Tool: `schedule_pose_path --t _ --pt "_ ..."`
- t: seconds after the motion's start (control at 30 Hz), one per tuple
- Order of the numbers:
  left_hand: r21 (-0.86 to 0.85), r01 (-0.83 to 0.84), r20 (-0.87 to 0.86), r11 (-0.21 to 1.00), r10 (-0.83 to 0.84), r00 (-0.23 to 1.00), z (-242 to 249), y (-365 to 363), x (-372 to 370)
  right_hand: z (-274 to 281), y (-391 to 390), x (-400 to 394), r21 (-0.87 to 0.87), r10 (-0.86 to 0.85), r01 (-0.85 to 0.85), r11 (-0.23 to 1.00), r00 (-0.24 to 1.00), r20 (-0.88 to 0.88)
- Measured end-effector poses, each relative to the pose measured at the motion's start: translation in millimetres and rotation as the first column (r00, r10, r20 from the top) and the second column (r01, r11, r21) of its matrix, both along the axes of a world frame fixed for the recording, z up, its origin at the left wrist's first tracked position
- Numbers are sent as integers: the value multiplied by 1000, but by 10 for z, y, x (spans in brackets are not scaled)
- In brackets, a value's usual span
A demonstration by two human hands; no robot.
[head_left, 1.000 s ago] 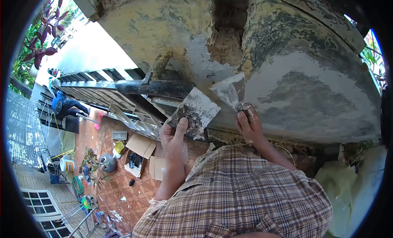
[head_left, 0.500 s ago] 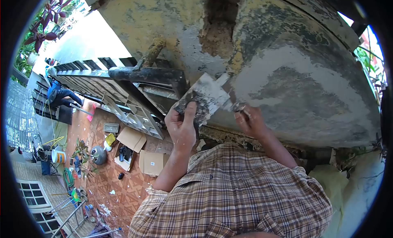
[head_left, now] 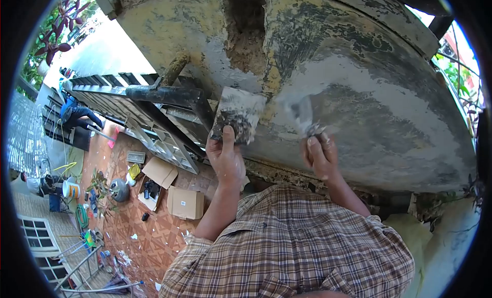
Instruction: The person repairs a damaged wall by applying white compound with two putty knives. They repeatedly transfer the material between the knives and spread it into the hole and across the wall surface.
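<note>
My left hand (head_left: 226, 157) grips a flat square plate (head_left: 238, 113) smeared with white paste, its thumb lying on the face. My right hand (head_left: 320, 152) is closed round the handle of a putty knife (head_left: 302, 113), whose blade is blurred by motion. That blade is close to the curved wall (head_left: 379, 124), which has pale grey filler patches over worn, dark-stained paint. A gap separates the plate from the knife. Left of the plate, a dark metal pipe (head_left: 169, 94) juts from the wall.
Far below lies a tiled floor (head_left: 166, 241) with cardboard boxes (head_left: 185, 203), a grey round pot (head_left: 119, 190) and a white bucket (head_left: 70, 189). A metal railing (head_left: 148, 136) runs at the left. Another person (head_left: 77, 116) in blue is at the far left.
My right hand and the putty knife have moved away from the plate, slightly right, and the blade is now near the wall. The plate is held more upright. The view has shifted a little.
</note>
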State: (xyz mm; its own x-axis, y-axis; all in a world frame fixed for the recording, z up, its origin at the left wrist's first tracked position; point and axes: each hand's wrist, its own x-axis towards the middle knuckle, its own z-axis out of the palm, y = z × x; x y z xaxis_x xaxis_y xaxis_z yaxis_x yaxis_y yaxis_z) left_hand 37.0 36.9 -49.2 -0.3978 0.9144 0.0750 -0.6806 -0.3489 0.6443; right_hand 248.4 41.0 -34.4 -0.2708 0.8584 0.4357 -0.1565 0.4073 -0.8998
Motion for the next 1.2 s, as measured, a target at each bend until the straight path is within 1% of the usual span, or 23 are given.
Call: schedule_pose_path --t 0.07,0.1,0.13,0.23,0.3,0.33,0.47,0.53,0.6,0.63,0.67,0.7,0.73,0.8,0.83,0.87,0.9,0.93,0.97,1.0,1.07,1.13,1.2 --pt "95 -220 -141 971 232 962 -203 168 37 63 -170 -59 -382 198 -221 897 975 -99" --pt "153 -213 -196 965 241 951 -192 222 53 56 -201 -92 -422 211 -236 875 972 -105" --pt "157 -221 -193 963 249 949 -180 207 61 71 -186 -124 -419 219 -242 875 970 -101" --pt "217 -103 -317 971 170 933 -126 146 68 113 -112 -151 -436 203 -189 880 979 -13" --pt "244 -126 -388 962 216 896 -133 119 39 99 -77 -159 -430 209 -174 886 977 35" --pt "269 -145 -456 952 258 852 -137 98 23 112 -92 -187 -430 210 -177 885 977 32" --pt "234 -111 -490 966 215 845 -169 -99 90 262 -113 -301 -413 185 -175 894 983 -14" --pt "106 -130 -782 986 163 602 -343 -167 112 302 -45 -299 -388 177 -171 906 984 -19" --pt "172 -104 -738 980 198 645 -428 -114 119 309 48 -257 -182 137 -125 975 989 54" --pt "92 -128 -517 987 157 841 -366 -92 86 293 86 -211 -183 131 -119 976 990 55" --pt "5 -129 -245 992 126 961 -296 -95 40 264 125 -151 56 -65 50 997 951 301" --pt "4 -65 -99 998 65 993 -247 -125 -42 232 158 -124 321 -299 153 934 827 475" --pt "-3 -60 -93 998 59 994 -160 -176 -123 203 192 -123 316 -301 157 936 823 483" --pt "11 54 -18 998 -54 998 49 -289 -237 156 244 -137 449 -521 308 839 693 498" --pt "-18 -4 -23 1000 4 1000 112 -322 -236 162 248 -147 446 -522 311 839 690 502" --pt "-19 0 -23 1000 0 1000 139 -344 -226 185 259 -160 351 -474 329 876 720 507" --pt "32 -84 -178 996 88 980 153 -382 -202 193 260 -180 251 -424 342 906 751 506" --pt "97 -158 -324 983 181 929 155 -402 -175 179 265 -226 248 -424 345 905 751 506" --pt "84 -211 -380 974 227 897 108 -398 -132 153 270 -291 138 -378 355 925 807 454" --pt "79 -210 -381 974 225 897 114 -394 -69 119 264 -349 26 -333 352 936 856 394" --pt "15 -89 -186 996 90 978 151 -339 37 13 279 -436 9 -298 321 947 868 398" --pt "-26 -33 -126 999 30 992 83 -279 60 -92 305 -537 7 -268 290 957 876 401" --pt "-17 -36 -113 999 34 993 -4 -236 76 -159 268 -656 2 -255 261 965 940 228"
